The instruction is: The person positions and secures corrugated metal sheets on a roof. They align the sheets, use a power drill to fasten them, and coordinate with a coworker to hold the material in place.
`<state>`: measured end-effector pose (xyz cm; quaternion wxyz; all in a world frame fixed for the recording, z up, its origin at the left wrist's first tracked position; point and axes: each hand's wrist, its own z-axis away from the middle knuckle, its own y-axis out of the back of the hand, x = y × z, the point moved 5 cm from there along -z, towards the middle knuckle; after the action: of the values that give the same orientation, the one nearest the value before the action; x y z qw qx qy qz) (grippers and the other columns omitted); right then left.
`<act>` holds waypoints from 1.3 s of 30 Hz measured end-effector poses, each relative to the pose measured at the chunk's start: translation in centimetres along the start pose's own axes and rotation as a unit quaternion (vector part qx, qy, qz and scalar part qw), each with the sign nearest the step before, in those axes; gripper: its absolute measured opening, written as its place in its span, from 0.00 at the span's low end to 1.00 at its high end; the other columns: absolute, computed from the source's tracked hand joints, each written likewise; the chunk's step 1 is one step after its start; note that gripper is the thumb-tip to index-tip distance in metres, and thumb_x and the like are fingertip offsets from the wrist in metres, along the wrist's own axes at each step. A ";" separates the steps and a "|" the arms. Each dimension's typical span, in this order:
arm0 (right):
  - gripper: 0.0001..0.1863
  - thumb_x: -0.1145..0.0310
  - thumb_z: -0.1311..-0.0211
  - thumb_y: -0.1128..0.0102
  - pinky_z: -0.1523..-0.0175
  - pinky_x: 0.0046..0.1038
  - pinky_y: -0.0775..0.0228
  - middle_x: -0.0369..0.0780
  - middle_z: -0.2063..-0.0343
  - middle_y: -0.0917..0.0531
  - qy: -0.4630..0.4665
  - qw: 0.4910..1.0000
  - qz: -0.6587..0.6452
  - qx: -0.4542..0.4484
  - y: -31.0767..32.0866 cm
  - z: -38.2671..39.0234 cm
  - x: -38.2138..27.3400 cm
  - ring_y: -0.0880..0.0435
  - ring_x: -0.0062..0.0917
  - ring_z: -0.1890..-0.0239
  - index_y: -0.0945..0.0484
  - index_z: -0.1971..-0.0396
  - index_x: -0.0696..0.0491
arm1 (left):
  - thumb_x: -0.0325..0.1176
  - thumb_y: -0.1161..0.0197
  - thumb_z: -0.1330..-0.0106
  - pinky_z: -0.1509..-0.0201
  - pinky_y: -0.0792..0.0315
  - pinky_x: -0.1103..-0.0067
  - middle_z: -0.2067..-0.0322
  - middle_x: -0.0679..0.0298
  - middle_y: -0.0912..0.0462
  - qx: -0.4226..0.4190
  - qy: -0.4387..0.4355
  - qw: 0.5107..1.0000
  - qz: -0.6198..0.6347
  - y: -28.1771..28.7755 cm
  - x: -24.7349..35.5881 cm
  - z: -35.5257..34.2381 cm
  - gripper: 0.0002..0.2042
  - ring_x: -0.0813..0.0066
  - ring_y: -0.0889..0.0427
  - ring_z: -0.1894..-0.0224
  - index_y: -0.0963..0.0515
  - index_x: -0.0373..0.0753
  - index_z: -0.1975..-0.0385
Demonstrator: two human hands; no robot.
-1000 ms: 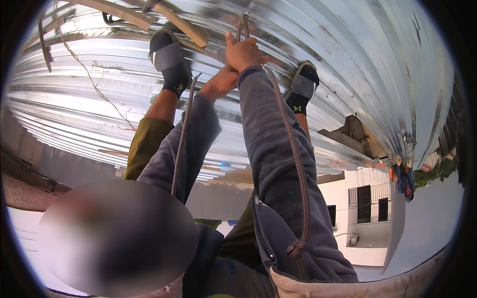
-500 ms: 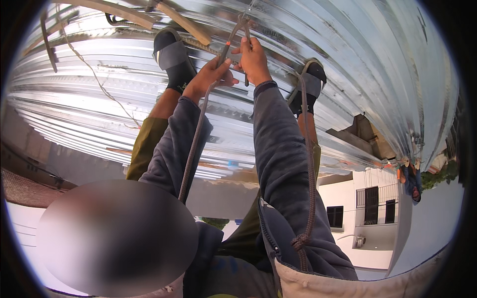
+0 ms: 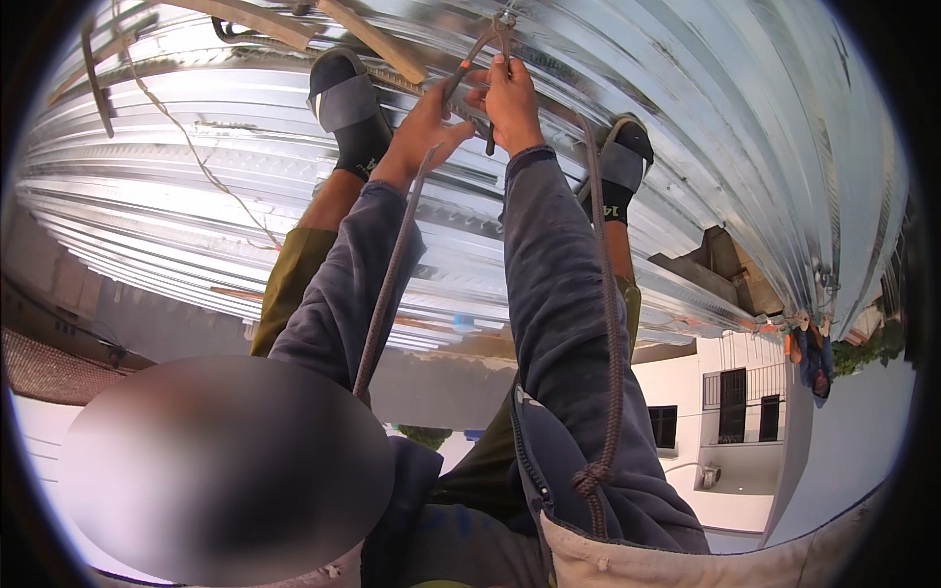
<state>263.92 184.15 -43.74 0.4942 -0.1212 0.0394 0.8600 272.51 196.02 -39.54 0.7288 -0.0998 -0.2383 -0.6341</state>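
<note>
A pair of pincers with an orange mark on one handle reaches up toward the top of the picture. Its jaws are at a small metal fastener on the corrugated metal sheeting; whether they grip it I cannot tell. My left hand is closed around the left handle. The right handle is in my right hand, and its dark end sticks out below the fingers. Brown cord hangs in front of both my sleeves, knotted near my right elbow.
My feet in dark sandals stand on the sheeting either side of my hands. Wooden pieces and a curved metal bar lie at upper left, beside a thin cable. Another person is at the far right, near a white building.
Both hands and the pincers have shifted slightly up and to the right. The pincers' jaws now sit closer to the fastener at the top. My grip on the handles stays.
</note>
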 end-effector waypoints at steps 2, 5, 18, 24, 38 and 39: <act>0.15 0.57 0.17 0.57 0.68 0.27 0.22 0.44 0.61 0.14 0.002 0.999 -0.050 -0.007 0.2 -0.5 0.4 0.13 0.26 0.67 0.31 0.51 0.55 | 0.61 0.26 0.49 0.39 0.26 0.65 0.45 0.44 0.24 0.015 0.029 0.980 -0.195 0.7 3.5 0.9 0.57 0.51 0.22 0.40 0.45 0.28 0.27; 0.15 0.55 0.16 0.61 0.51 0.35 0.22 0.44 0.49 0.15 -0.027 0.998 -0.043 -0.048 -0.6 -0.3 0.5 0.13 0.30 0.51 0.35 0.45 0.50 | 0.61 0.23 0.53 0.37 0.26 0.64 0.42 0.40 0.25 0.072 0.018 0.952 -0.297 0.0 4.7 1.2 0.61 0.45 0.22 0.39 0.47 0.23 0.29; 0.27 0.48 0.40 0.30 0.55 0.39 0.22 0.48 0.60 0.16 -0.111 0.978 -0.109 -0.141 -0.5 -2.9 0.3 0.15 0.37 0.57 0.25 0.57 0.58 | 0.38 0.34 0.51 0.53 0.36 0.77 0.57 0.64 0.28 -0.304 0.091 0.770 0.553 -2.6 0.9 -0.6 0.33 0.74 0.30 0.60 0.32 0.36 0.41; 0.26 0.49 0.48 0.28 0.66 0.36 0.23 0.45 0.68 0.16 -0.064 0.990 0.124 -0.003 -0.5 -1.9 -1.6 0.16 0.32 0.68 0.20 0.67 0.59 | 0.40 0.44 0.40 0.29 0.35 0.53 0.37 0.47 0.26 -0.316 0.134 0.739 0.579 -2.1 1.6 0.0 0.33 0.52 0.25 0.37 0.33 0.32 0.33; 0.20 0.52 0.24 0.44 0.57 0.38 0.21 0.39 0.68 0.18 -0.067 0.989 0.062 -0.117 -1.5 -4.8 0.5 0.13 0.30 0.57 0.22 0.64 0.56 | 0.49 0.35 0.37 0.31 0.32 0.60 0.36 0.43 0.28 -0.180 0.206 0.840 0.468 -2.4 -5.0 1.7 0.43 0.56 0.27 0.33 0.43 0.29 0.26; 0.22 0.51 0.24 0.45 0.55 0.39 0.22 0.41 0.68 0.17 -0.057 0.991 0.104 -0.057 -1.5 -5.4 0.6 0.13 0.32 0.56 0.21 0.63 0.58 | 0.48 0.34 0.38 0.29 0.35 0.60 0.35 0.44 0.29 -0.173 0.178 0.890 0.383 -1.6 -4.4 1.9 0.44 0.57 0.28 0.32 0.44 0.32 0.25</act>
<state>265.87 184.43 -48.99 0.3961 -0.0949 -0.0252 0.9129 270.20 200.46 -40.26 0.9164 -0.1934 0.0651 -0.3445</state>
